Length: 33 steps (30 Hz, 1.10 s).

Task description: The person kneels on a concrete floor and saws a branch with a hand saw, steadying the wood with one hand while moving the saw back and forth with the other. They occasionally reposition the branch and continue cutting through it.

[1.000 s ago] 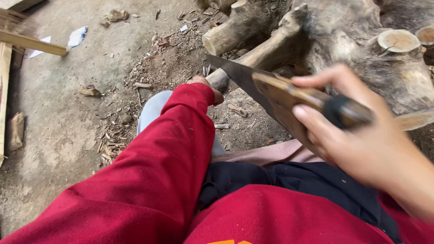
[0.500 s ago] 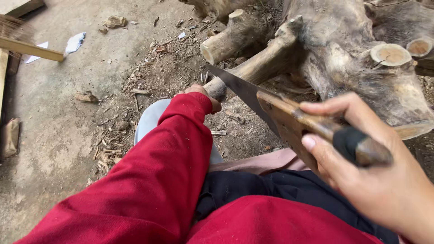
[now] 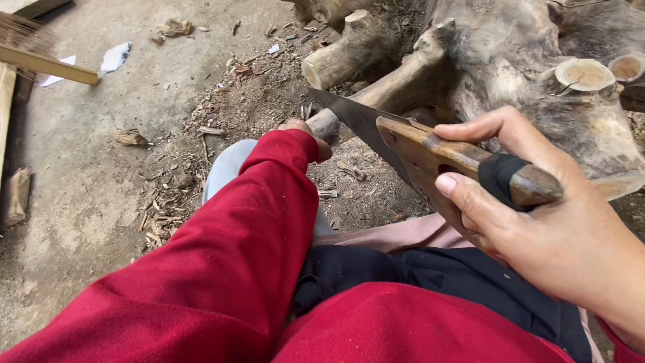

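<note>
Wooden-handled handsaw [image 3: 403, 144] sits in the right hand [image 3: 537, 222], fingers wrapped tight round the grip, blade resting across a cut root limb [image 3: 376, 101] of the stump [image 3: 510, 74]. Long, level strokes would likely cut cleanest. The left hand [image 3: 306, 131] steadies the limb's end; its red sleeve [image 3: 222, 255] hides the grip.

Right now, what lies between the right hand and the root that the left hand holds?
In the head view, the saw spans it, from right hand to root.
</note>
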### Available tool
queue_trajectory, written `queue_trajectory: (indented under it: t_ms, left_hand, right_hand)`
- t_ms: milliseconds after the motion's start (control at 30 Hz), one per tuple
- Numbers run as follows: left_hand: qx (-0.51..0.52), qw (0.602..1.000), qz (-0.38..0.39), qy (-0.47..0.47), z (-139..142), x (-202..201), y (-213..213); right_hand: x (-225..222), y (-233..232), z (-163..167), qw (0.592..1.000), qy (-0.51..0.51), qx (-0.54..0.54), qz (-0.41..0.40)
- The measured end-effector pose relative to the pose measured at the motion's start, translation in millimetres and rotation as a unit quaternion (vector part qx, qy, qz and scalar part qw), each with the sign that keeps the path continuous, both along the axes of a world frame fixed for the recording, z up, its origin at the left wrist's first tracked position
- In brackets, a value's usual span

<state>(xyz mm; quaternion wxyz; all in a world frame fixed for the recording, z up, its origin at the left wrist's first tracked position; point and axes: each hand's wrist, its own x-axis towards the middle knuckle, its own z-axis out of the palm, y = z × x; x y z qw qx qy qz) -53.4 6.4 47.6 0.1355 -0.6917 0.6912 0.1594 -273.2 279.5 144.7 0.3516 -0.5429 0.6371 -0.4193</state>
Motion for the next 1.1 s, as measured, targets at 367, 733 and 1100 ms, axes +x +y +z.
queue_trajectory:
  t_ms: [367, 733, 1100]
  left_hand:
    - [-0.002, 1.000, 0.002, -0.003, 8.3, -5.5, 6.4]
    - [0.006, 1.000, 0.004, -0.005, 10.1, -1.7, 7.2]
    - [0.003, 1.000, -0.001, -0.011, 14.6, -5.8, 10.8]
  right_hand:
    - [42.8, -92.0, -23.1, 0.942, 0.061, -0.310, 0.112]
    - [32.4, -55.4, 8.2, 0.992, -0.015, -0.112, 0.052]
    - [21.7, -16.2, 24.3, 1.000, 0.003, -0.010, -0.004]
